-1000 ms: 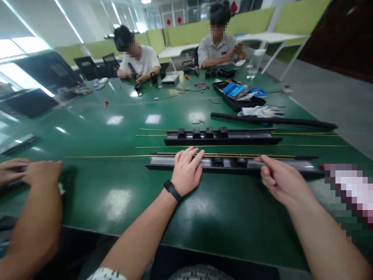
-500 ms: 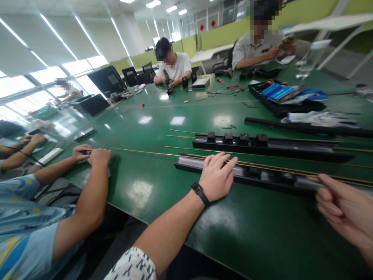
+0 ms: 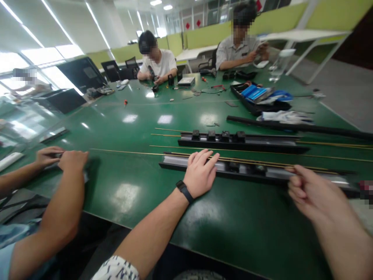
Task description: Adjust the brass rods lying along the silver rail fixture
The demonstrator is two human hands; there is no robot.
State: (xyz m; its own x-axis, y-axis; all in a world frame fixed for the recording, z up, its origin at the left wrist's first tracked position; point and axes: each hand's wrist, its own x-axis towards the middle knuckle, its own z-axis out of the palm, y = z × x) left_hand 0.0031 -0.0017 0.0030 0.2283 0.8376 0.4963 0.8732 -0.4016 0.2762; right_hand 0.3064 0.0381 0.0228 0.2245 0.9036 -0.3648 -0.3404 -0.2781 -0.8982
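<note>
My left hand (image 3: 201,173), with a dark watch on its wrist, lies with fingers stretched out over a black channel rail (image 3: 171,161). Its fingertips touch the rail and the thin brass-coloured rods (image 3: 247,160) running along it. Farther right, my right hand (image 3: 309,190) is closed in a pinch at the rail, thumb and forefinger close to the rods. What sits between those fingertips is hidden. Small dark blocks (image 3: 260,169) stand inside this rail between my hands. Behind it lies a second black rail (image 3: 271,144) carrying several black blocks (image 3: 225,135).
A long black bar (image 3: 303,126), white gloves (image 3: 285,116) and a black tray (image 3: 244,103) with blue items lie at the back right. Immediately to my left, a co-worker's hands (image 3: 72,159) work at the green table (image 3: 125,194). Two people sit across.
The view has swung to the right, so the scene sits farther left. My left hand still lies on the rail, and my right hand stays pinched beside the rods.
</note>
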